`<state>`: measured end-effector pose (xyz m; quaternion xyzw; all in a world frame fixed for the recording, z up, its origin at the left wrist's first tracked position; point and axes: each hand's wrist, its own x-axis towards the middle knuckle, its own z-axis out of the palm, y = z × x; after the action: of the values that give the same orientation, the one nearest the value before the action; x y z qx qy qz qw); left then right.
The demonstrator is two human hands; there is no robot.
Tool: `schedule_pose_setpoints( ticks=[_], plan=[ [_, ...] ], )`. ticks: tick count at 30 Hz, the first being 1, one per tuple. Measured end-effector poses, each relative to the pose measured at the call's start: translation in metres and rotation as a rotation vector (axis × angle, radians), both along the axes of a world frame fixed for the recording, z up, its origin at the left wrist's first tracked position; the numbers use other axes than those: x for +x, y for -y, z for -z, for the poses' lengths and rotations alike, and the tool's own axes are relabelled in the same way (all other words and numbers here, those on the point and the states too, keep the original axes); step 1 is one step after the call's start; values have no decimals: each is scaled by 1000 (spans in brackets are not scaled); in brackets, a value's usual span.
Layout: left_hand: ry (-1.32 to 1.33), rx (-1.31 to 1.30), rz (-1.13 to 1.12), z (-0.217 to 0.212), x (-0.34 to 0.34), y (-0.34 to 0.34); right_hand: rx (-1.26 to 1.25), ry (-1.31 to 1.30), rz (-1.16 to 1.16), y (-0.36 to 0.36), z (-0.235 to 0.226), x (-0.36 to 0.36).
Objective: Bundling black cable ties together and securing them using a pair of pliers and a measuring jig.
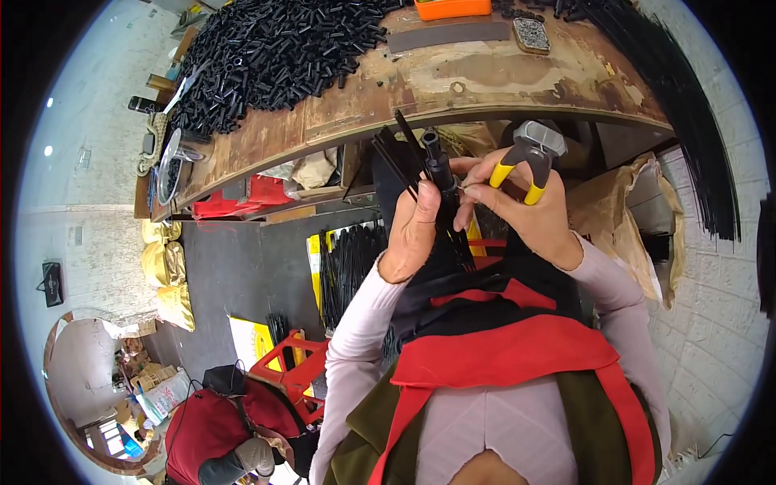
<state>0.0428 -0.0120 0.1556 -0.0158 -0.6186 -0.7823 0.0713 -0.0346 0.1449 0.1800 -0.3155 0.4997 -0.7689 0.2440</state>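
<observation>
In front of my lap, my left hand is closed around an upright black tube with a hollow top end. Several thin black rods stick out beside the tube, on the left hand's far side. My right hand keeps a pair of pliers with yellow handles tucked in the palm, metal head pointing away from me. Its thumb and fingertips pinch together against the tube's right side; whatever small thing they grip there is too small to make out.
A wooden workbench beyond my hands carries a heap of short black tubes, an orange tray and a speckled block. Long black rods hang at right above a paper bag. Another person is at lower left.
</observation>
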Motion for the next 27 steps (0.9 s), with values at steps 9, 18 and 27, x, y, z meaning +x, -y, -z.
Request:
schedule_pose_setpoints(
  ticks=[9,18,27],
  plan=[
    [-3,4,33,2,1,1,35,-45,-2,0,-1,-1],
    [-67,6,110,0,5,4,11,-168,55,0,2,-5],
    [-50,119,125,-3,-9,-2,393,-299,35,-14,-12,-31]
  ],
)
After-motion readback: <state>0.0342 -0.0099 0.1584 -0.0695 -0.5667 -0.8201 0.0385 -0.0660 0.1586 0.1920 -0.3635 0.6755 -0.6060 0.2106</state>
